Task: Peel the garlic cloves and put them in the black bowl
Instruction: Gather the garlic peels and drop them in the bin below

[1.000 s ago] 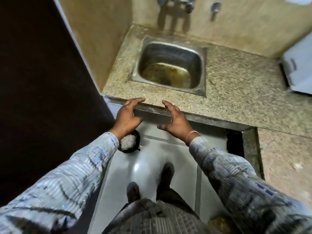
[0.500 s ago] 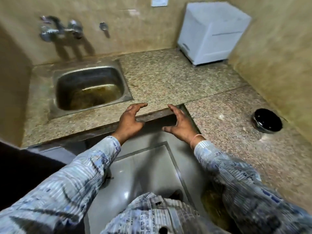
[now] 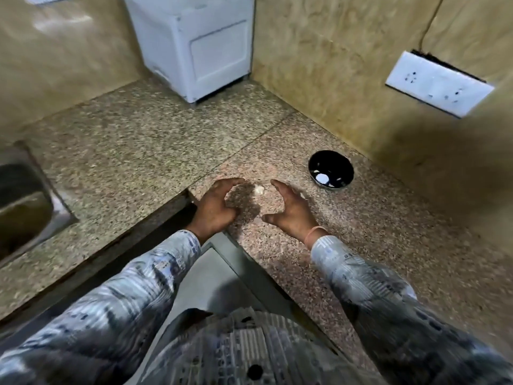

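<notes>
Well, the garlic clove (image 3: 259,190) is a small pale lump between my left hand (image 3: 215,208) and right hand (image 3: 291,211). All fingers (image 3: 227,182) spread, empty.

One head-worn wide-angle view, from above the counter (image 3: 138,140) corner, facing forward and steeply down. Left hand (image 3: 213,209) and right hand (image 3: 291,212) close, mid-frame. Edges bend, blurred.

Black bowl (image 3: 327,162) beyond right fingertips (image 3: 277,186); whitish garlic clove (image 3: 259,190) just left of them. Countertop (image 3: 138,134) speckled brown-beige. Sleeves (image 3: 133,295) striped blue-white. Wristband (image 3: 315,234) orange.
</notes>
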A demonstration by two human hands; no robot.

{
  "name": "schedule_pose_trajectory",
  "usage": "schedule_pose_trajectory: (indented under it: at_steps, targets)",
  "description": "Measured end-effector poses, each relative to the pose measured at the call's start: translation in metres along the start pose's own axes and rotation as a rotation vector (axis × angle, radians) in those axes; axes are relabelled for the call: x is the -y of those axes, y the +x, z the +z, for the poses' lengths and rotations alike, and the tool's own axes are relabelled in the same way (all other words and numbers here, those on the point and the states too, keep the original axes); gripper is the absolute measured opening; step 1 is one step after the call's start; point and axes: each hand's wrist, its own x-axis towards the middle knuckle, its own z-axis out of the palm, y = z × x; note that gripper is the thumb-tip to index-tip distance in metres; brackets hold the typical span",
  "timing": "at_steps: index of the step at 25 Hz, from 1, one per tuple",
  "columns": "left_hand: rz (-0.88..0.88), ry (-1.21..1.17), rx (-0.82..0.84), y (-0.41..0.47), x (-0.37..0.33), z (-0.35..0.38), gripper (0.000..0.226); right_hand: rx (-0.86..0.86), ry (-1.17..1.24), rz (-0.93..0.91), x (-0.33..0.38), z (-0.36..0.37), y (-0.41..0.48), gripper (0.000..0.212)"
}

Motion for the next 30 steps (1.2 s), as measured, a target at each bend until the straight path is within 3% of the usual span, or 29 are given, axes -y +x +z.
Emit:
schedule_pose_trajectory:
  at_steps: [5, 12, 17, 20, 23, 26, 30]
  targets:
    - [0.116, 0.086, 0.147, 0.060, -0.013, 0.035, 0.074, -0.149, -0.077, 0.211, -0.056, -0.016, 0.029, 0.081]
    - [0.056, 0.250, 0.261, 0.143, 0.013, 0.060, 0.063, -0.231, -0.093, 0.547, -0.095, -0.011, 0.081, 0.051]
    - [0.079, 0.344, 0.411, 0.182, 0.038, 0.077, 0.050, -0.337, -0.237, 0.561, -0.113, 0.009, 0.107, 0.023]
    - [0.115, 0.319, 0.473, 0.190, 0.039, 0.085, 0.039, -0.393, -0.202, 0.537, -0.108, 0.014, 0.102, 0.013]
    - [0.116, 0.256, 0.507, 0.196, 0.034, 0.091, 0.029, -0.649, -0.053, 0.522, -0.088, -0.001, 0.102, 0.013]
    - [-0.078, 0.033, 0.574, 0.196, 0.030, 0.099, 0.023, -0.847, 0.007, 0.576, -0.081, -0.032, 0.112, 0.018]
    - [-0.382, -0.325, 0.651, 0.193, 0.018, 0.108, 0.022, -0.824, -0.061, 0.602, -0.081, -0.043, 0.095, 0.019]
